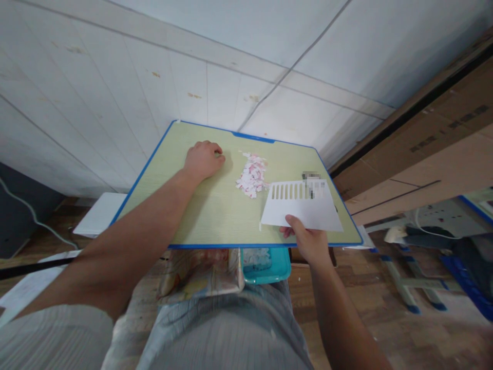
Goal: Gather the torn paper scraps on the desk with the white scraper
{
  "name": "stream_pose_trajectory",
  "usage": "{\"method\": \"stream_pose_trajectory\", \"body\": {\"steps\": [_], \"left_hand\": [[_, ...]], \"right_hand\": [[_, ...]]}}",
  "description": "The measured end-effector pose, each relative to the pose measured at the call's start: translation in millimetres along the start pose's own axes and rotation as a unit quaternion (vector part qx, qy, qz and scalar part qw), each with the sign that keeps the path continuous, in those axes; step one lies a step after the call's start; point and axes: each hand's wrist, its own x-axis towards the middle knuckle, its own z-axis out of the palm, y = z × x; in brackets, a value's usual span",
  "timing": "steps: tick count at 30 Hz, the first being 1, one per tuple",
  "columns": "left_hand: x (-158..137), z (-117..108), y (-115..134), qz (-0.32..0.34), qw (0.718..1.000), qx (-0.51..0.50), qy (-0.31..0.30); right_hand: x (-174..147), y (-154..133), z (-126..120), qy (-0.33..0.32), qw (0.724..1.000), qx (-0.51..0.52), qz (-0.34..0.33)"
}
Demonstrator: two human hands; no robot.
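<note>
A small table (215, 218) with a pale green top and blue rim stands in front of me. My left hand (205, 160) is over its left half, fingers curled closed; whatever they hold, if anything, is hidden. Right of that hand lies a pile of small white and pinkish paper scraps (253, 176). Near the table's right front, my right hand (304, 237) grips a white sheet (298, 213) by its near edge, thumb on top and fingers beneath. A row of several slots runs along the sheet's far part. A blurred patch hides its far right corner.
Below the front edge are a turquoise basket (265, 277) with pale contents and a patterned cloth bag (204, 275) near my lap. Large cardboard boxes (423, 144) stand close on the right. A white wall (173, 77) with a cable (285, 72) rises behind the table.
</note>
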Motion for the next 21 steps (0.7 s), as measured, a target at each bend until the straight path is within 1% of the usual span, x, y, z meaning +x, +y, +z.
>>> {"method": "stream_pose_trajectory", "body": {"steps": [5,10,16,21], "left_hand": [[0.4,0.1,-0.1,-0.001,1.000,-0.002,0.000],[-0.1,-0.1,0.4,-0.006,1.000,-0.008,0.000],[0.6,0.7,0.0,-0.001,1.000,-0.004,0.002],[1.0,1.2,-0.3,-0.005,1.000,-0.006,0.001]], "right_hand": [[1.5,-8.4,-1.9,-0.043,0.999,-0.021,-0.002],[1.9,-15.2,-4.1,-0.071,0.997,-0.021,0.010],[0.8,-15.4,-7.5,-0.082,0.996,-0.011,0.037],[-0.3,-10.1,-9.8,-0.092,0.995,-0.003,0.028]]}}
